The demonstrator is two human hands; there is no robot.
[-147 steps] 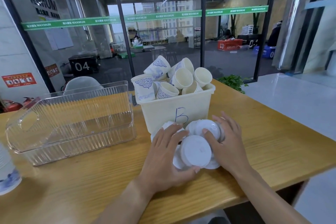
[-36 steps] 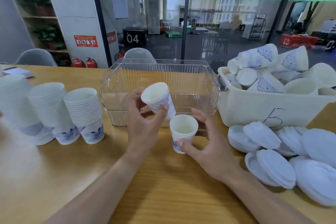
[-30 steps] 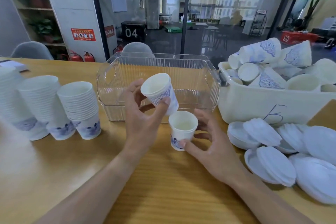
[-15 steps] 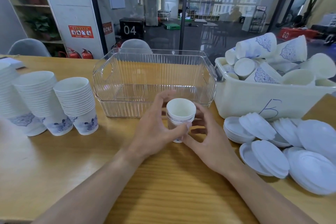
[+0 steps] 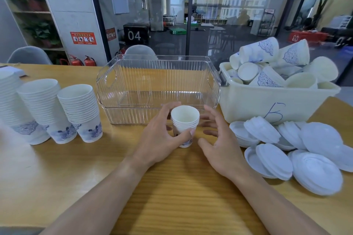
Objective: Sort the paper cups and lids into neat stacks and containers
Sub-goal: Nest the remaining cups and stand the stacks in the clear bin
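Note:
A short stack of nested paper cups point(image 5: 185, 120) stands on the wooden table point(image 5: 172, 196) in front of the clear ribbed bin point(image 5: 158, 86). My left hand point(image 5: 162, 139) grips this stack from the left, thumb across its front. My right hand point(image 5: 219, 143) hovers just right of it with fingers spread, not touching. Three tall cup stacks point(image 5: 80, 108) stand at the left. A cream tub marked B point(image 5: 267, 107) holds several loose cups point(image 5: 267, 66). White lids point(image 5: 298, 149) lie in a heap at the right.
The clear bin holds nothing. Grey chairs point(image 5: 28, 55) stand behind the table's far edge, in front of a glass wall. The table's right edge runs behind the cream tub.
My left hand has set its cup into the one my right hand held. My right hand has since let go and drawn slightly right. The view shifted a little.

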